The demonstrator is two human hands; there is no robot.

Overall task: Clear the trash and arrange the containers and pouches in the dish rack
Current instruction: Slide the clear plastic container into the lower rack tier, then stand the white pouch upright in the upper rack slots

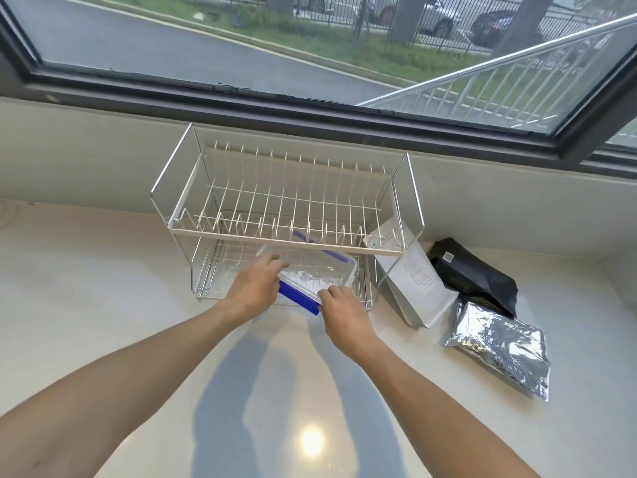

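Observation:
A two-tier white wire dish rack [282, 201] stands on the counter below the window. A clear plastic container [320, 270] with blue clips sits partly inside the lower tier, its front end sticking out. My left hand [253, 288] grips its left front corner and my right hand [339, 308] holds its front edge by the blue clip. To the right of the rack lie a white pouch [418, 288], a black pouch [472, 270] and a silver foil pouch [499, 346].
The pale counter [103, 305] runs left and toward me, with a low wall and a dark window frame [310, 108] behind the rack. The white pouch leans against the rack's right side. The rack's upper tier holds nothing.

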